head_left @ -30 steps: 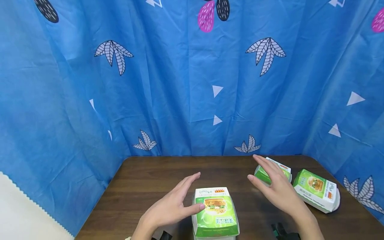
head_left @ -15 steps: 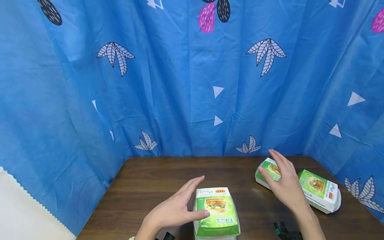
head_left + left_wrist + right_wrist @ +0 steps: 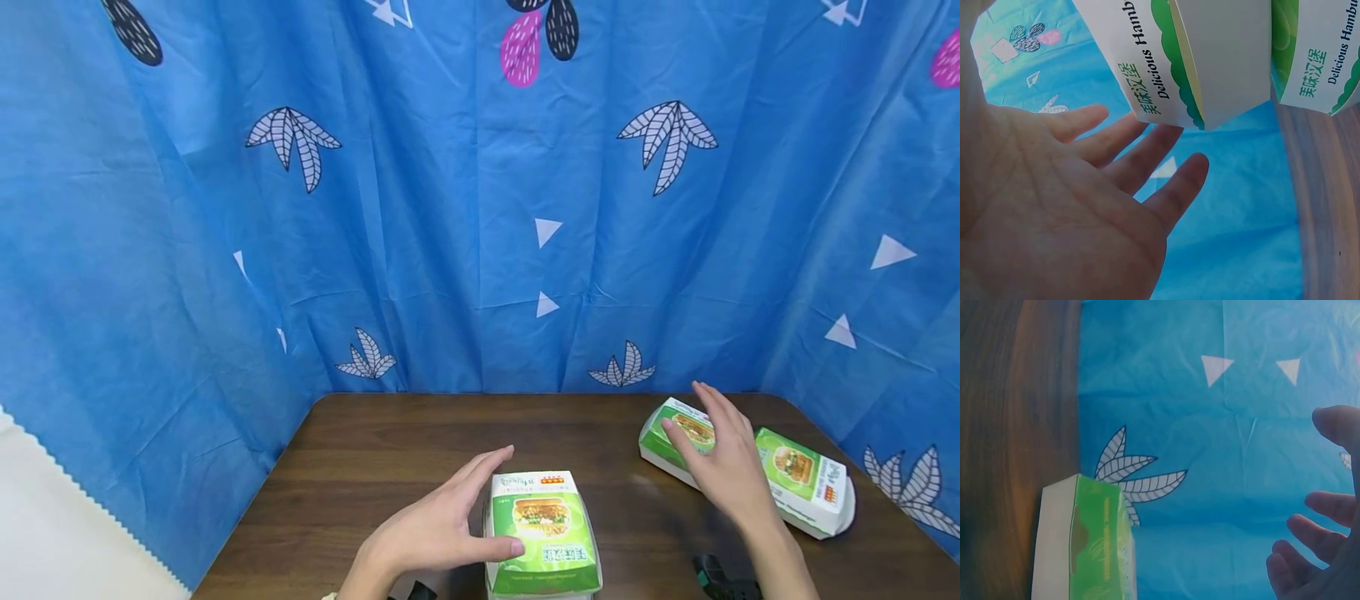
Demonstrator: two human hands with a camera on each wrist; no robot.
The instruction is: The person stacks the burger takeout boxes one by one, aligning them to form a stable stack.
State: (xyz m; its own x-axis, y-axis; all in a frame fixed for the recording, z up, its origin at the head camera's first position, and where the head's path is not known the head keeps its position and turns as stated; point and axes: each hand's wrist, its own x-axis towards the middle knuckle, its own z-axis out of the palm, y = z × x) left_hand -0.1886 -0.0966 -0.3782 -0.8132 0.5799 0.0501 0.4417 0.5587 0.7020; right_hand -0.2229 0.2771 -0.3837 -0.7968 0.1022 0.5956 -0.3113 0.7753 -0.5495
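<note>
A green and white hamburger box (image 3: 542, 533) sits at the front of the table, its picture facing up. In the left wrist view this upper box (image 3: 1172, 62) rests on a second, similar box (image 3: 1325, 53). My left hand (image 3: 442, 525) is at the stack's left side, fingers stretched and thumb over the lid; whether it touches is unclear. My right hand (image 3: 727, 467) is held with spread fingers above the table, holding nothing. Behind it lie one box (image 3: 660, 442) at the back and another box (image 3: 813, 487) to the right, both partly covered by the hand or wrist.
The dark wooden table (image 3: 420, 425) ends against a blue patterned curtain (image 3: 420, 208) at the back and sides. A black strap (image 3: 723, 579) shows by my right wrist. White cloth or board (image 3: 67, 533) lies at the lower left.
My right hand has moved to the right, uncovering more of the back box. The left hand stays by the stack with only a slight shift. The view has drifted slightly.
</note>
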